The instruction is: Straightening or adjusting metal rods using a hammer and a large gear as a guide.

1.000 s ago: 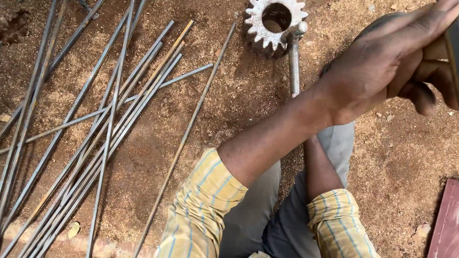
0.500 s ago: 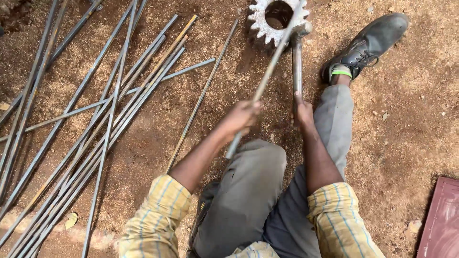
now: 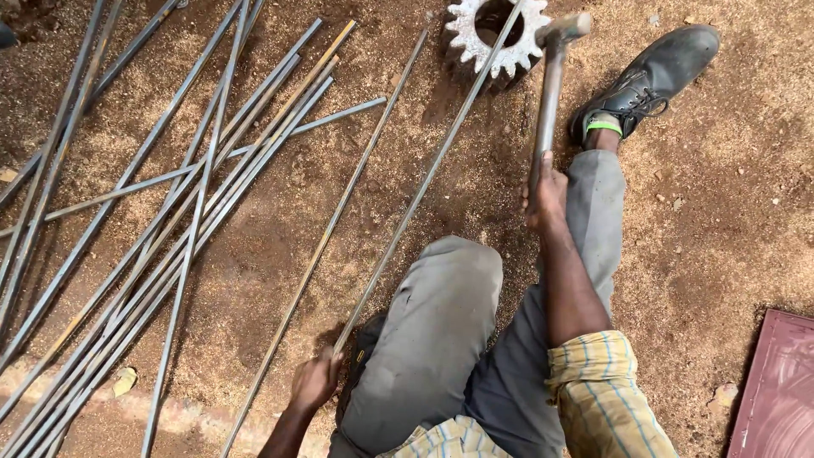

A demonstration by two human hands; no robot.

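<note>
Fingers of the left hand [image 3: 315,382] clench the near end of a thin steel rod [image 3: 424,182] whose far end lies across the gear wheel [image 3: 497,36], while the right hand [image 3: 545,197] grips a hammer [image 3: 551,80] whose head hangs just beside that gear.

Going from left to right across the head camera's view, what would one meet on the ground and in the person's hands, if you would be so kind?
Pile of thin steel rods → left hand gripping the near end of one rod → right hand holding the hammer → black shoe → dark red panel.
</note>
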